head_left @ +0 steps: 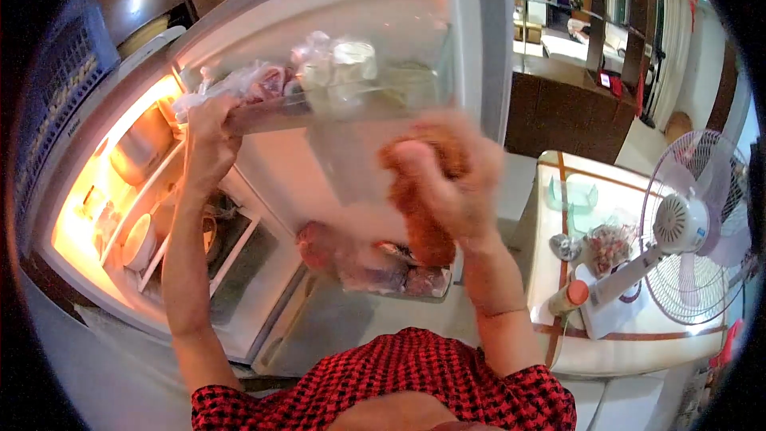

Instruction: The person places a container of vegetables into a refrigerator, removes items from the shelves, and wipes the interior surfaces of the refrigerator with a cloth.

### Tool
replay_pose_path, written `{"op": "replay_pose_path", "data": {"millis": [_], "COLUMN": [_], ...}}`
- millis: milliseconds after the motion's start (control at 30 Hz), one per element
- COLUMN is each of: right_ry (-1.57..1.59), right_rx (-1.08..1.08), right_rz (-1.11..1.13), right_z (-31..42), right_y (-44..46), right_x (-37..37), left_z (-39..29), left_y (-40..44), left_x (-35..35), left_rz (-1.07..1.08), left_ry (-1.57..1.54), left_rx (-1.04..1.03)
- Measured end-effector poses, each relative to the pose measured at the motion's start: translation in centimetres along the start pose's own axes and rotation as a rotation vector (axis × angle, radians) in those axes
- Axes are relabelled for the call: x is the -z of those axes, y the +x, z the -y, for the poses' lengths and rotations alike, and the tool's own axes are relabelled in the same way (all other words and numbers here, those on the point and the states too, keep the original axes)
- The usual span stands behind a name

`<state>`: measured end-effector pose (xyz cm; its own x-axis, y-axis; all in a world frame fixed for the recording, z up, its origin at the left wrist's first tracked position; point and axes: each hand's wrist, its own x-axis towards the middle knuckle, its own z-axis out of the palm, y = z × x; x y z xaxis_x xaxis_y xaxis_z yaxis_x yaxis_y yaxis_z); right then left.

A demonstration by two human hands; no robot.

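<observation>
My right hand [463, 183] is closed around a reddish-brown cloth or spongy item [427, 223], blurred by motion, in front of the open fridge door [279, 160]. Up at the door's upper shelf [279, 110], my left hand [214, 124] has its fingers at the shelf's left end, beside a clear plastic bag with reddish contents [259, 84]. Whether it grips the bag or the shelf edge cannot be made out. A white-topped jar or package [353, 60] stands farther right on that shelf. Bagged items [375, 271] fill the lower door shelf.
The lit fridge interior [88, 191] at left holds a metal pot [142, 148] and a white bowl [140, 243]. At right, a table [646, 347] bears a glass container [573, 194], a red-lidded jar [568, 299] and bags, beside a fan [682, 223].
</observation>
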<state>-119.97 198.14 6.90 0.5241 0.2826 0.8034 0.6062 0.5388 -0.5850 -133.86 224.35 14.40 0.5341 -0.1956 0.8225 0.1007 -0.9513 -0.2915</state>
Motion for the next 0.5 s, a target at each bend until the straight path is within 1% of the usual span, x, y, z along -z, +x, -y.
{"op": "replay_pose_path", "data": {"millis": [67, 133, 167, 200, 267, 300, 333, 400, 433, 500], "right_ry": [-0.081, -0.549, -0.694, -0.695, -0.924, -0.973, -0.987, -0.958, -0.976, -0.884], "right_rx": [0.071, 0.111, 0.052, 0.073, 0.234, 0.322, 0.332, 0.370, 0.371, 0.343], "right_rz": [-0.131, -0.030, 0.048, 0.073, 0.018, 0.008, 0.016, 0.011, 0.012, 0.021], "right_z": [1.1, 0.9, 1.3, 1.4, 1.7, 1.4, 1.3, 1.3, 1.1, 0.8], "right_y": [1.0, 2.3, 2.7, 2.9, 3.5, 3.8, 4.1, 4.3, 4.3, 4.7], "right_x": [1.0, 2.2, 2.2, 2.0, 1.7, 1.8, 1.7, 1.7, 1.9, 2.2], "left_z": [-0.2, 0.3, 0.4, 0.1, -0.7, -0.5, -0.2, 0.2, 0.5, 1.5], "left_y": [0.1, -0.4, -0.8, -1.0, -1.4, -1.8, -2.3, -3.2, -3.5, -4.5], "left_x": [-0.2, -1.0, -1.2, -1.2, -1.3, -1.5, -1.9, -2.9, -3.1, -3.3], "left_rz": [-0.030, -0.088, -0.125, -0.143, -0.246, -0.231, -0.245, -0.391, -0.399, -0.540], "left_ry": [-0.114, -0.069, -0.032, -0.019, 0.049, 0.024, 0.015, 0.120, 0.104, 0.197], "left_rx": [-0.086, -0.057, -0.050, -0.027, 0.036, 0.063, 0.071, 0.119, 0.122, 0.225]}}
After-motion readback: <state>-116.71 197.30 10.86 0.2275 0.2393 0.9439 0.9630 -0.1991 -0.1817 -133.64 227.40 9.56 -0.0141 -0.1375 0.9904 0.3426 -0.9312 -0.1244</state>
